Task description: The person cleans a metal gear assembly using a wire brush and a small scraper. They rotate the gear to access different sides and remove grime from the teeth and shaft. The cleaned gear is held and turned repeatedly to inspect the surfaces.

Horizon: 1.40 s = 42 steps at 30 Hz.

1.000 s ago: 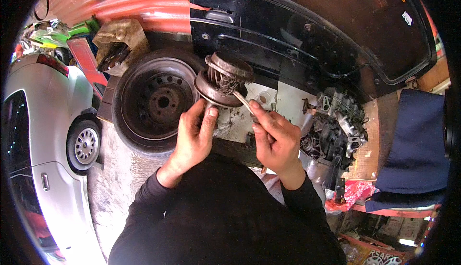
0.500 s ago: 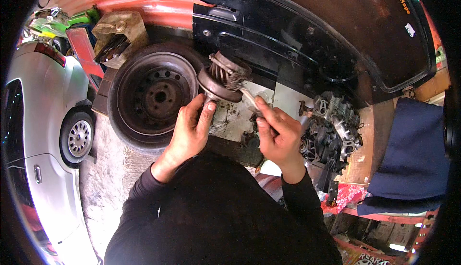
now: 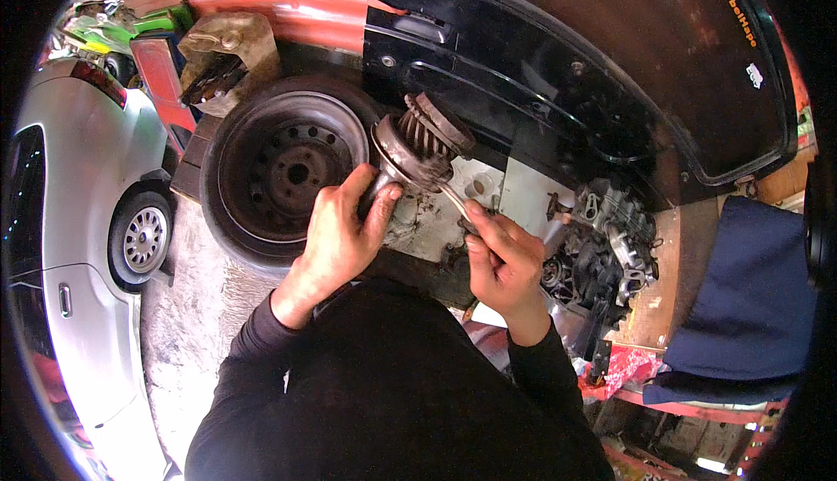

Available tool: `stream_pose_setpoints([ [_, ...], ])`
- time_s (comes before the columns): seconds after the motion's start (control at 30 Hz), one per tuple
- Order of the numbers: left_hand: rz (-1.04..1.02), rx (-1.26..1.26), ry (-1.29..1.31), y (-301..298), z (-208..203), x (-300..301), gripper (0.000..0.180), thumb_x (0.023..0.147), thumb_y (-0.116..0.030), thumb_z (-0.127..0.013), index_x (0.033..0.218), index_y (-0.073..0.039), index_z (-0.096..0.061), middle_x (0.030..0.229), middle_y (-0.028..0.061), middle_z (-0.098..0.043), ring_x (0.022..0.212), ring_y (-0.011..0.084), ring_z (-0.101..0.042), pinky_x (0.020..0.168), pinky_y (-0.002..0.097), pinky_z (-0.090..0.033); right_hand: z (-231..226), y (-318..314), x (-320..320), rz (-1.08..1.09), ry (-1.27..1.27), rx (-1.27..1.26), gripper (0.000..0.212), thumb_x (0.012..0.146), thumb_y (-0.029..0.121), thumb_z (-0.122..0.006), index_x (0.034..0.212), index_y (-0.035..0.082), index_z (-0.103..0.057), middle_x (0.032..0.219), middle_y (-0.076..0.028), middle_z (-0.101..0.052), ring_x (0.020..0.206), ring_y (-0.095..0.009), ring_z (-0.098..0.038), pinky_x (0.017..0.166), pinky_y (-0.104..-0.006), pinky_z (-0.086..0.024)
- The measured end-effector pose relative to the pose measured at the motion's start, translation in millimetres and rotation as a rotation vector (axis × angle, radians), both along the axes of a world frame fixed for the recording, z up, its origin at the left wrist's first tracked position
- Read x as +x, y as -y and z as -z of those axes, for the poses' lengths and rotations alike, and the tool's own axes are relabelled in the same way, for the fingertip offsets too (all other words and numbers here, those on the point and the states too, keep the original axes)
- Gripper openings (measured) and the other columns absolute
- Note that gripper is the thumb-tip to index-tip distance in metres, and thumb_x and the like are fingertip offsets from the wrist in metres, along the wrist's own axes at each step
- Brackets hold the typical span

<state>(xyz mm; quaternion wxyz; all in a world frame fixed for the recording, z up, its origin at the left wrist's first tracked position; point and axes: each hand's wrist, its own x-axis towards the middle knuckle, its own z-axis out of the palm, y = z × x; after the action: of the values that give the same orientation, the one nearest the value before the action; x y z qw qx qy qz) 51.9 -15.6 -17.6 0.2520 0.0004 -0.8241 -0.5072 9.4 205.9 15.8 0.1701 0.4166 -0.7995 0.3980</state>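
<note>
My left hand [image 3: 342, 235] is closed around the shaft of a greasy metal gear [image 3: 417, 143], holding it up at a tilt. The gear has slanted teeth between a broad round flange and a ring at its far end. My right hand [image 3: 506, 263] pinches what looks like a slim brush [image 3: 453, 197] with a pale shaft. Its dark tip touches the gear's near right side, by the teeth. Much of its handle is hidden in my fingers.
A tyre on a steel wheel [image 3: 283, 171] lies at left behind my left hand. To the right sits a dirty engine part [image 3: 615, 237]. A black car door panel [image 3: 558, 62] leans at the back. A silver car [image 3: 83, 158] stands far left; dark blue cloth [image 3: 741, 298] hangs far right.
The gear has tilted further to the right in my left hand, its far end swinging right. The brush stays against it, its tip now lower on the gear's side. The view has shifted slightly.
</note>
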Motion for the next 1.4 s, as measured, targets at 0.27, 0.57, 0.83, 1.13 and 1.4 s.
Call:
stream_pose_setpoints([
  [0.27, -0.033, -0.166, 0.073, 4.2, -6.1, 1.1, 0.029, 0.093, -0.025, -0.07, 0.085, -0.001, -0.056, 0.063, 0.0255, -0.055, 0.067, 0.0481, -0.06, 0.055, 0.0499, -0.046, 22.0, -13.7, 5.7, 0.05, 0.028, -0.034, 0.048, 0.086, 0.002, -0.069, 0.132, 0.017, -0.067, 0.07, -0.009, -0.057, 0.051, -0.023, -0.054, 0.049, -0.0349, -0.045],
  [0.57, -0.09, -0.155, 0.021, 11.2, 0.6, -1.8, 0.028, 0.093, -0.026, -0.07, 0.089, -0.002, -0.056, 0.062, 0.0244, -0.055, 0.064, 0.0458, -0.061, 0.054, 0.0487, -0.045, 28.9, -4.4, 4.9, 0.065, 0.012, -0.036, 0.045, 0.089, 0.003, -0.067, 0.132, 0.014, -0.067, 0.069, -0.008, -0.058, 0.047, -0.016, -0.046, 0.046, -0.0312, -0.038],
  [0.83, -0.105, -0.071, 0.003, 18.8, 1.6, -5.1, 0.028, 0.095, -0.022, -0.068, 0.084, 0.0, -0.054, 0.059, 0.0232, -0.05, 0.054, 0.0426, -0.054, 0.049, 0.0436, -0.041, 34.9, -2.1, -7.0, 0.071, 0.067, -0.001, 0.041, 0.09, 0.005, -0.066, 0.131, 0.01, -0.067, 0.07, -0.007, -0.059, 0.046, -0.013, -0.042, 0.045, -0.0285, -0.037],
  [1.13, 0.137, 0.452, -0.08, 20.5, 0.1, -10.7, 0.025, 0.106, -0.024, -0.053, 0.099, 0.0, -0.055, 0.07, -0.0002, -0.045, 0.068, 0.0045, -0.038, 0.059, 0.0258, -0.034, 38.4, -4.2, -14.5, 0.077, 0.213, -0.161, 0.031, 0.098, 0.011, -0.055, 0.122, -0.007, -0.059, 0.098, -0.015, -0.068, 0.077, -0.02, -0.066, 0.074, -0.0284, -0.052],
  [1.4, 0.362, 0.703, 0.002, 13.2, 0.8, -6.9, 0.031, 0.107, -0.018, -0.049, 0.131, 0.001, -0.048, 0.097, 0.0028, -0.06, 0.079, 0.0067, -0.052, 0.073, 0.0241, -0.046, 30.9, 13.6, -12.9, -0.116, 0.381, -0.275, 0.03, 0.093, 0.006, -0.061, 0.12, -0.003, -0.051, 0.106, -0.014, -0.064, 0.084, -0.017, -0.065, 0.076, -0.0295, -0.052],
])
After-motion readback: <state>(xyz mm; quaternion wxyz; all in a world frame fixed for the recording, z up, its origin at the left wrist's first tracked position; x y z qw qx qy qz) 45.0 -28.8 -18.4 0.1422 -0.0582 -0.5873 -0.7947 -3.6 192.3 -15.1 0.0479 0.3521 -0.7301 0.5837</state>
